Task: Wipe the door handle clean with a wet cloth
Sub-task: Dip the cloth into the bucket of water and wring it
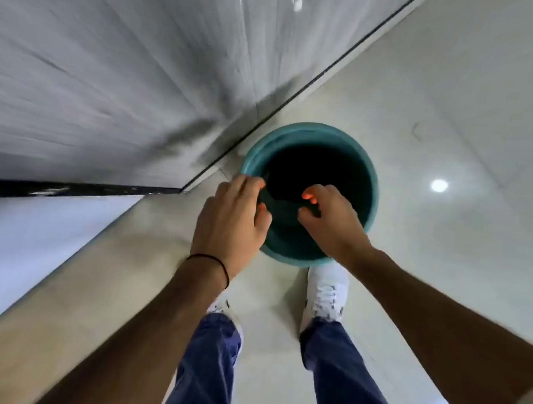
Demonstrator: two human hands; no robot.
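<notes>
A teal bucket stands on the pale floor just ahead of my feet, its inside dark. Over its mouth both hands grip a dark green cloth stretched between them. My left hand holds the cloth's left end above the bucket's near-left rim. My right hand pinches the right end with curled fingers. No door handle is in view.
A grey streaked wall panel rises on the left, meeting the glossy tiled floor along a dark strip. A pale door or panel edge lies at the lower left. My white shoes stand right behind the bucket.
</notes>
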